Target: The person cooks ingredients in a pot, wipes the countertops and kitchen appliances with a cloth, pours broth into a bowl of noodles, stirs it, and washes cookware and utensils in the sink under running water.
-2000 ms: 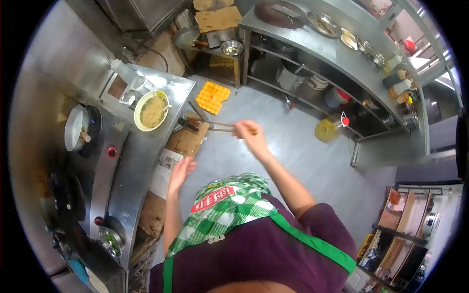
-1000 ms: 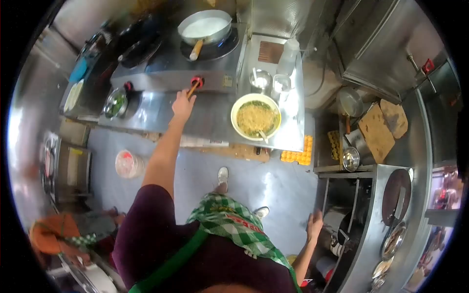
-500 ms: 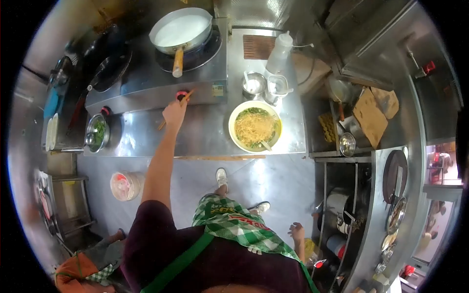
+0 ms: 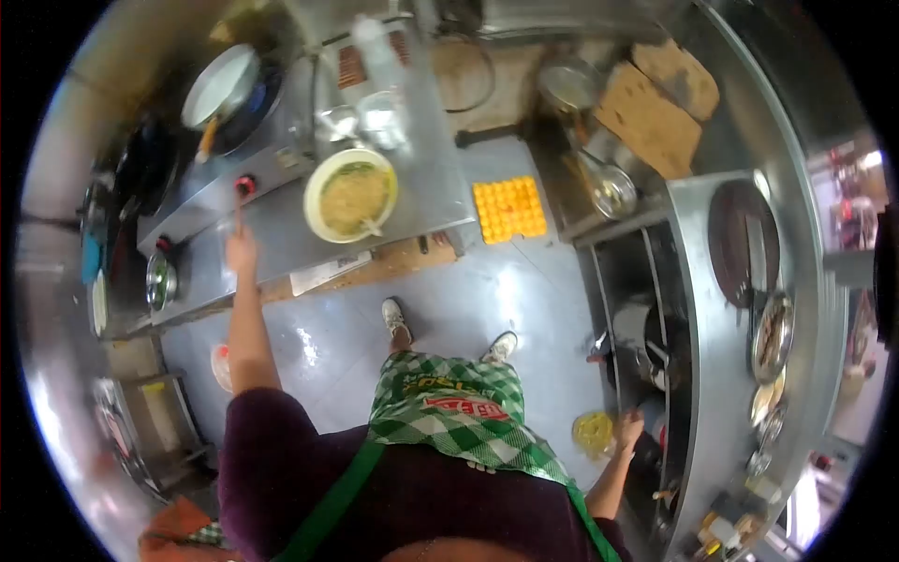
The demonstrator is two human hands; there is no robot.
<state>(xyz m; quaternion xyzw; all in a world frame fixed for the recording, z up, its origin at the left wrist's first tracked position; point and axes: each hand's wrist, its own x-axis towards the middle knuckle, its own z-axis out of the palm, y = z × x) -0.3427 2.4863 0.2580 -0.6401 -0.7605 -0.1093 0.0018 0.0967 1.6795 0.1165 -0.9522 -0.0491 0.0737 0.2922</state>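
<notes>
My left hand point(image 4: 242, 251) is closed around a pair of wooden chopsticks point(image 4: 238, 217), which point toward the stove front below a red-and-black knob point(image 4: 245, 184). To its right, on the steel counter, stands a cream bowl point(image 4: 314, 208) of noodle-like yellow food and chopped greens, with a white spoon handle point(image 4: 373, 228) sticking out. A pan point(image 4: 220, 86) with a wooden handle sits on the burner; its inside looks white. Down at my right side, my right hand point(image 4: 628, 431) is loosely curled with nothing visible in it, close to a yellow bag point(image 4: 593, 434) and the shelf.
A metal bowl of greens point(image 4: 161, 281) stands at the counter's left end. Steel containers point(image 4: 382, 120) and a squeeze bottle point(image 4: 373, 45) are behind the noodle bowl. A yellow egg tray point(image 4: 509, 209) lies low beyond the counter. Shelving with a round board and knife point(image 4: 744, 244) runs along the right.
My body and view have turned right, so the stove and bowl sit further left. My left hand has come away from the knob, still with the chopsticks. My right hand's fingers have curled in.
</notes>
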